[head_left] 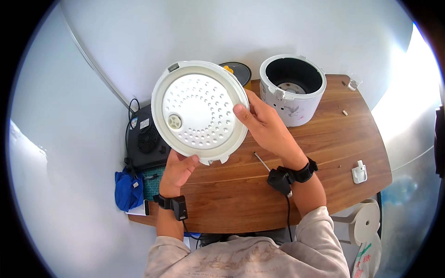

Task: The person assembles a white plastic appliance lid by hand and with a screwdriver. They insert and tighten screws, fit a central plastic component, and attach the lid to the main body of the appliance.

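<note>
Between both hands I hold a round rice cooker lid (197,109), raised above the table and tilted so its dimpled metal inner side faces me. A small round vent (174,122) sits at the lower left of that metal plate. My left hand (178,171) grips the rim from below, fingers partly hidden behind it. My right hand (264,119) closes on the right rim, thumb on the inner face. To the right stands the white rice cooker body (296,109), lidless, its dark inside and the base plate showing.
A screwdriver (261,161) lies beside my right wrist. A white plastic part (359,172) and a clear cup (355,82) are on the right. At left are a black hot plate-like appliance (143,139), a blue cloth bag (128,191) and a green mat (151,185). A stool (364,222) stands below.
</note>
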`<control>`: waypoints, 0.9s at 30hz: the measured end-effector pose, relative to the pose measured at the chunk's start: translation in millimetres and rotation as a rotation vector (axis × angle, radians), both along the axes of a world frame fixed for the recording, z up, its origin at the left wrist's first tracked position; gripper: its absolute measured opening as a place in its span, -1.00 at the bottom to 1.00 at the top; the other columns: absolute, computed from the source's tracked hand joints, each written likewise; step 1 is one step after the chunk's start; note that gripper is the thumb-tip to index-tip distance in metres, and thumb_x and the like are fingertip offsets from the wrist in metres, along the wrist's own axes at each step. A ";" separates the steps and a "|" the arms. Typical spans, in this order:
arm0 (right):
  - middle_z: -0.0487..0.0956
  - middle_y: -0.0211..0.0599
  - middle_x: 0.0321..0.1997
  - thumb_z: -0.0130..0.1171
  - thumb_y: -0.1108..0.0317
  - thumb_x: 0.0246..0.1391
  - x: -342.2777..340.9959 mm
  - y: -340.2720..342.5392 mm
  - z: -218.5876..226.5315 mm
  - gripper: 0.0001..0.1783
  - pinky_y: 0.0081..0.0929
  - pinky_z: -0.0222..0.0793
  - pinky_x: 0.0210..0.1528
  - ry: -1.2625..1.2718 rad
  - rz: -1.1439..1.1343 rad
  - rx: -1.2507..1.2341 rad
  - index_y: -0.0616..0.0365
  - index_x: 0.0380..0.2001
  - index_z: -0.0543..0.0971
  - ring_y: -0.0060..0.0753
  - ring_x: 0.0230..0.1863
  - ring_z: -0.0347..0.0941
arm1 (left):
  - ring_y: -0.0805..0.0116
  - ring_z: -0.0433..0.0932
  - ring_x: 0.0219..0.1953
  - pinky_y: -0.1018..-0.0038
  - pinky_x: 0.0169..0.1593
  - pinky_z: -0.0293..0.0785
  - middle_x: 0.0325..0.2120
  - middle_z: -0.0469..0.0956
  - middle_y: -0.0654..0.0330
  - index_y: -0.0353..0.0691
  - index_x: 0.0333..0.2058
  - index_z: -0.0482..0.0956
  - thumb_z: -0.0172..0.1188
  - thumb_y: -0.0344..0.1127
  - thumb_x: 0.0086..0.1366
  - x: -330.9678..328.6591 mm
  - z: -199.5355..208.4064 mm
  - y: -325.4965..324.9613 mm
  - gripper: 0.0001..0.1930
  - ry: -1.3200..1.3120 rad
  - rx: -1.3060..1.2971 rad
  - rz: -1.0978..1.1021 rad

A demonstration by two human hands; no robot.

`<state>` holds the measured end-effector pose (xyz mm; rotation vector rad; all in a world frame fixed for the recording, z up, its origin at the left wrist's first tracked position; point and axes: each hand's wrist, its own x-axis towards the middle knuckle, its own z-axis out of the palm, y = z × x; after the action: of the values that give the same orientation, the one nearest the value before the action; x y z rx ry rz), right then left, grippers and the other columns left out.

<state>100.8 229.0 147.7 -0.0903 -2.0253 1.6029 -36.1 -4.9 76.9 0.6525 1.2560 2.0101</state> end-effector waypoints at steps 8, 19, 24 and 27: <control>0.65 -0.11 -0.35 0.05 0.20 0.38 13.1 3.6 5.6 -0.59 -0.40 0.45 -0.25 -0.021 -0.048 0.073 0.19 0.17 0.42 -0.29 -0.40 0.56 | 0.03 0.45 0.24 0.01 0.23 0.48 0.23 0.39 0.04 -0.23 0.33 0.15 0.27 -0.39 0.33 -0.8 -13.4 -20.9 -0.33 0.001 0.015 0.126; 0.64 -0.20 -0.32 0.05 0.16 0.39 10.4 5.2 -0.5 -0.57 -0.43 0.43 -0.19 0.047 0.069 0.037 0.20 0.17 0.46 -0.48 -0.33 0.49 | 0.31 0.55 0.06 0.33 0.04 0.57 0.14 0.46 0.17 -0.22 0.33 0.20 0.32 -0.18 0.33 13.7 6.9 -56.4 -0.31 0.370 -0.172 0.145; 0.63 -0.23 -0.32 0.05 0.05 0.39 15.3 2.4 2.7 -0.50 -0.44 0.43 -0.21 -0.058 0.096 0.083 0.28 0.10 0.49 -0.49 -0.34 0.48 | 0.23 0.51 0.16 0.30 0.11 0.56 0.20 0.44 0.10 -0.25 0.34 0.18 0.22 -0.12 0.39 24.2 5.7 -60.6 -0.33 0.151 -0.045 0.105; 0.62 -0.28 -0.33 0.04 -0.04 0.38 14.2 6.5 1.2 -0.45 -0.49 0.45 -0.25 -0.136 0.149 0.038 0.30 0.05 0.53 -0.53 -0.34 0.48 | 0.15 0.48 0.22 0.22 0.17 0.55 0.22 0.41 0.03 -0.30 0.35 0.14 0.10 -0.02 0.45 21.6 12.1 -67.1 -0.33 -0.009 0.020 0.036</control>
<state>115.0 235.5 148.9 -0.0363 -2.2113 1.6889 -14.4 -72.0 89.1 0.6335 1.2517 2.0558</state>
